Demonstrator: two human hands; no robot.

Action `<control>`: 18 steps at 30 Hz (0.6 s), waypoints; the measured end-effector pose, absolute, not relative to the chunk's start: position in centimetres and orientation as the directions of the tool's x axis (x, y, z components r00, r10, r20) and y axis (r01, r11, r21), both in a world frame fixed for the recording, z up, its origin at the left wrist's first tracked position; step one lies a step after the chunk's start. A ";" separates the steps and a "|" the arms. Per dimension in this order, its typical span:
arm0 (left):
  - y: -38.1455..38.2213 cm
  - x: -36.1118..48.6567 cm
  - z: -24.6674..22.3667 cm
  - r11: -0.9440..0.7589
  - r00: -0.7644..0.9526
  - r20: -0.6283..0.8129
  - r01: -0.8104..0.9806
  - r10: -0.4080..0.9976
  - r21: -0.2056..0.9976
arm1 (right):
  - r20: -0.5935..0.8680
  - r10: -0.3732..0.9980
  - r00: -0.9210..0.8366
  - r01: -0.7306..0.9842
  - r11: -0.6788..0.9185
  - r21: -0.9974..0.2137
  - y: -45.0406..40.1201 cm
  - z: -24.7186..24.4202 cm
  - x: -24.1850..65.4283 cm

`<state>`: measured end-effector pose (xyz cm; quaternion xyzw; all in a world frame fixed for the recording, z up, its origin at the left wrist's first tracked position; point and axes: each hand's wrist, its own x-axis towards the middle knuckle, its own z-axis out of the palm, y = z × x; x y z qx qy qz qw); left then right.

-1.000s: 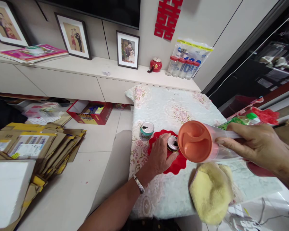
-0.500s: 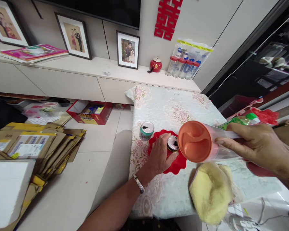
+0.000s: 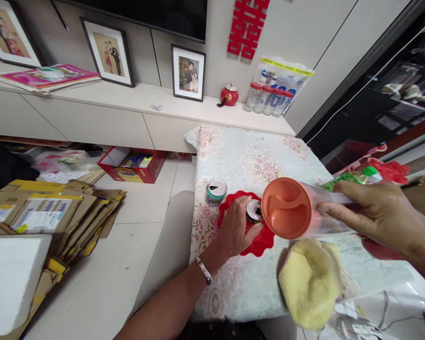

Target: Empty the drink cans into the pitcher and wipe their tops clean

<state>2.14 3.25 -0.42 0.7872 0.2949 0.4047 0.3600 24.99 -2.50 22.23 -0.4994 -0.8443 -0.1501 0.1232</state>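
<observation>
Holds upright can (image 3: 254, 208) on red dish (image 3: 264, 242) in curled fingers of left hand (image 3: 235, 229), tilted pitcher (image 3: 286, 208) by handle (image 3: 343, 198) in closed fingers of right hand (image 3: 384, 212); likely calls for light side grip on thin, dentable can, firmer handle grip on stiff pitcher.

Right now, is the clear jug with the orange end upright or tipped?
Tipped: the right hand holds the jug sideways, its orange end by the held can.

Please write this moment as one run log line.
left hand: around dark can | right hand: holding tilted orange-topped jug | things: red tray, teal can | rest: yellow cloth, framed photos
</observation>
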 end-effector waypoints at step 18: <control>3.2 2.3 -0.8 -0.583 0.474 0.459 0.152 0.752 0.798 | 0.356 0.803 -0.478 0.877 0.458 0.144 -2.5 22.3 25.0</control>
